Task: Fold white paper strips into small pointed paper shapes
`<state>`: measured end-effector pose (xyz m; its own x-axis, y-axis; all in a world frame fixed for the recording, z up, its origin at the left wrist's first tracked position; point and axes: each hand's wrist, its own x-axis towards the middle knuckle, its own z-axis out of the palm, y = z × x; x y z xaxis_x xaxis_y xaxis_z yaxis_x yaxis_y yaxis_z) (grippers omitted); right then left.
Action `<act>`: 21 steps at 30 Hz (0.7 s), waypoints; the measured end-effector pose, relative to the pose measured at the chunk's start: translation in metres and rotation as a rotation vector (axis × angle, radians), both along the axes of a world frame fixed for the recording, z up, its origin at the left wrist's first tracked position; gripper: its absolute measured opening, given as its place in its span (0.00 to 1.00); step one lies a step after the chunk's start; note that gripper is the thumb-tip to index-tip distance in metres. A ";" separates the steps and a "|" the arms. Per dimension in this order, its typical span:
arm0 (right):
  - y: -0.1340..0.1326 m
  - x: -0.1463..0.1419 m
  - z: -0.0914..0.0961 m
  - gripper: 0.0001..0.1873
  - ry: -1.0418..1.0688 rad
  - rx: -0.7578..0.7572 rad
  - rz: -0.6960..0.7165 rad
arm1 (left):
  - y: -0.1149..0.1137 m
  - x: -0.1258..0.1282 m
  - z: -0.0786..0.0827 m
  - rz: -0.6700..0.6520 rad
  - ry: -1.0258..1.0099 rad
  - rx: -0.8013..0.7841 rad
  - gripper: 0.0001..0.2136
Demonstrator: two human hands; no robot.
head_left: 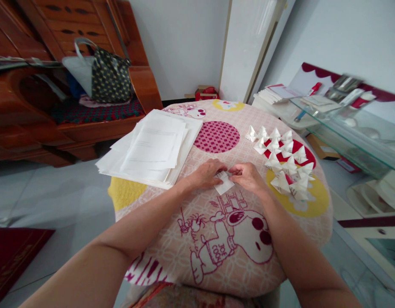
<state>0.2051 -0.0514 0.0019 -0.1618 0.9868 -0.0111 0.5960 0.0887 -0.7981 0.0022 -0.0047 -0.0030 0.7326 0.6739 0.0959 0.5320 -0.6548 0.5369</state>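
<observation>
A small folded piece of white paper [224, 185] lies on the round cloth-covered table in front of me. My left hand [207, 173] presses on its left side with bent fingers. From the right, my right hand [247, 176] pinches its upper right edge between thumb and fingers. To the right stand several folded paper pieces with pointed tips [289, 160], set in rough rows. On the left rests a loose stack of paper sheets [155, 143], the top ones printed with faint text. My fingers partly hide the folds of the small piece.
The tablecloth [172, 252] is pink with printed cartoon figures. A glass shelf [354, 132] holding papers and cups is beside the table's right edge. At the back left, a wooden bench [101, 128] carries a dark patterned bag [109, 77].
</observation>
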 end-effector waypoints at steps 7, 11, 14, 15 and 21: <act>-0.001 -0.003 0.002 0.03 -0.121 0.024 0.035 | 0.004 0.002 0.005 -0.008 0.016 -0.033 0.15; -0.001 -0.003 0.001 0.05 -0.031 -0.007 0.009 | 0.005 0.000 0.000 0.061 -0.100 -0.117 0.14; -0.001 -0.001 0.001 0.09 0.063 -0.058 -0.063 | 0.006 -0.003 -0.004 0.154 -0.253 -0.259 0.10; -0.001 -0.001 0.001 0.09 0.096 -0.093 -0.078 | 0.007 -0.004 -0.005 0.188 -0.324 -0.300 0.09; -0.001 -0.003 0.004 0.11 0.351 -0.373 -0.109 | 0.006 -0.009 -0.002 0.290 -0.740 -0.572 0.11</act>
